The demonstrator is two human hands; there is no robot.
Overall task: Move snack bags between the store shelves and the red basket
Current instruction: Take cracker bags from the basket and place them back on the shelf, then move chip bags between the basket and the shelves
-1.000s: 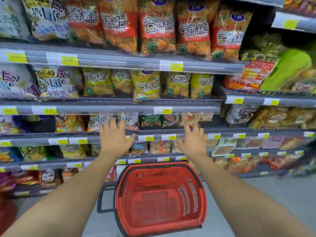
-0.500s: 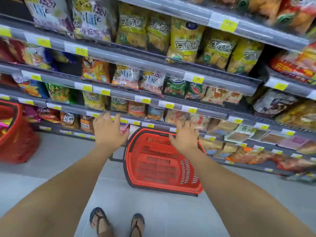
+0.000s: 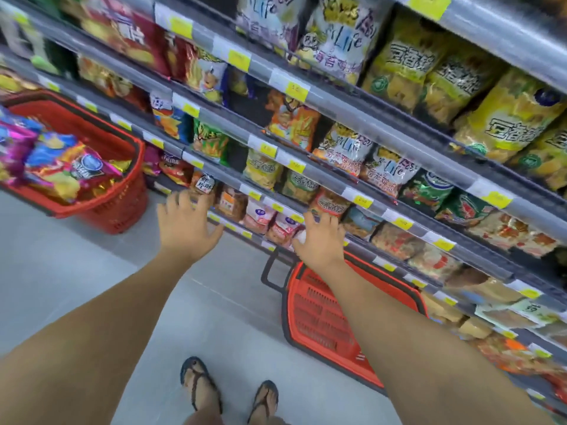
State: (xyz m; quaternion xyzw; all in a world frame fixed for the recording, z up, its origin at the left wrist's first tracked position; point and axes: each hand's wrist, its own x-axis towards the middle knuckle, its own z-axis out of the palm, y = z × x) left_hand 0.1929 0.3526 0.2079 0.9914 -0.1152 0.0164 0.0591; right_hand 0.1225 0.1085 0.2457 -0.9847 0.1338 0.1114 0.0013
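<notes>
At the lower shelf edge, both hands reach for snack bags.
Left hand spread, empty; right hand open over pink bags, apparently holding nothing. Bags look light, crinkly, crushable: pinch the top seam. The empty red basket sits on the floor below.

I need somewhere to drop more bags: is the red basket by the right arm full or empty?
Empty: the red basket shows only bare mesh floor, though the right arm hides part.

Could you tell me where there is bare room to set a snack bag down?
The near basket looks empty. Bare floor lies between it and the far basket, which is heaped. The shelves are packed.
</notes>
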